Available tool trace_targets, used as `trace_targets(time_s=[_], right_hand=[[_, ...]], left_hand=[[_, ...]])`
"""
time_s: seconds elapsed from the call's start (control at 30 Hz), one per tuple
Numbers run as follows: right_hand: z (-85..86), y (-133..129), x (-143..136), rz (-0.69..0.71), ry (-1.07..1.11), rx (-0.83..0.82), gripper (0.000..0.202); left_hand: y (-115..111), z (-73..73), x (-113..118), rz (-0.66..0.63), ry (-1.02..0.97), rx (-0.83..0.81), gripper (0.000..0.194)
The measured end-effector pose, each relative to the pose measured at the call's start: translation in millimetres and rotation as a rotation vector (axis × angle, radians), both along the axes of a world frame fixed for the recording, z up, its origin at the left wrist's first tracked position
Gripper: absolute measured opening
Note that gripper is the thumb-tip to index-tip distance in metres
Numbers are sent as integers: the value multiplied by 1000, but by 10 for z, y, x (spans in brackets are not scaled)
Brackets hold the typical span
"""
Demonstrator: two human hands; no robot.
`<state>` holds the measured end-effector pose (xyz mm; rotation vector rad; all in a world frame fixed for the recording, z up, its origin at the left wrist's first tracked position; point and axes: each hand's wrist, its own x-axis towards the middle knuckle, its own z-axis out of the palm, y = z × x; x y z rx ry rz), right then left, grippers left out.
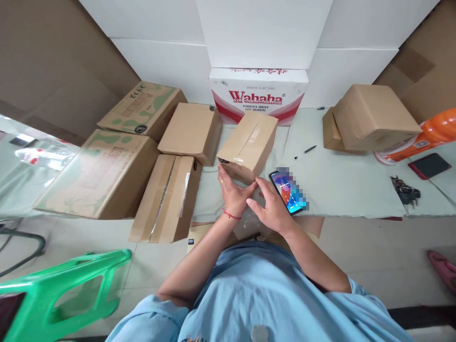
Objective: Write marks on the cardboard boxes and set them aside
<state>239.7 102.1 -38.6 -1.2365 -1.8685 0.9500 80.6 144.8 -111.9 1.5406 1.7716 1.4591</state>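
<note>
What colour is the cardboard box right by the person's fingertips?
The cardboard box is light brown, best seen in the head view.

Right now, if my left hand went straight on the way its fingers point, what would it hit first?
Most likely the near end of the taped brown box in front of the Wahaha carton. Your left hand may be touching it now; depth is hard to judge there.

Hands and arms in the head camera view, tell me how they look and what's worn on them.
Both hands are gloveless. The left hand has a thin, gold-coloured ring on one finger and a red cord bracelet at the wrist. The right hand shows no jewellery. Light-blue sleeves leave both forearms bare.
</note>
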Motion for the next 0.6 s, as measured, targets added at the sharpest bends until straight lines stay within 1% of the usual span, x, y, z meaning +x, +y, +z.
trace_targets(time_s=[0.07, 0.1, 0.17, 0.2, 0.27, 0.33, 0.37, 0.4, 0.43, 0.47, 0.5, 0.57, 0.6], right_hand=[[-25, 7, 0, 12, 5, 2, 67], [-34, 9, -1, 12, 11, 1, 67], [-35, 0, 3, 18, 36, -5, 65], [-25, -14, 12, 22, 56, -6, 64], [18, -62, 60, 18, 108, 2, 56], [77, -131, 162, -12, 167, 14, 43], [106, -170, 232, -36, 198, 19, 37], [132, -209, 313, -60, 227, 22, 30], [150, -246, 399, -84, 253, 22, 25], [162, -280, 485, -108, 275, 18, 20], [165, -309, 569, -135, 290, 9, 17], [150, -350, 711, -191, 298, -16, 14], [136, -362, 766, -219, 295, -28, 14]], left_hand=[[27, 115, 53, 94, -16, -75, 150], [41, 179, 77, 121, -25, -112, 150], [64, 307, 108, 138, -61, -156, 146], [67, 371, 110, 146, -111, -169, 142], [39, 509, 74, 126, -339, -199, 128], [-47, 693, -16, 58, -630, -247, 99], [-109, 814, -80, 19, -738, -275, 83], [-179, 955, -153, -7, -790, -296, 70], [-250, 1115, -232, -36, -841, -308, 64], [-313, 1288, -315, -72, -946, -291, 61], [-361, 1466, -399, -94, -1004, -256, 58], [-390, 1795, -575, -102, -1008, -186, 55], [-366, 1929, -669, -99, -1000, -186, 53]])
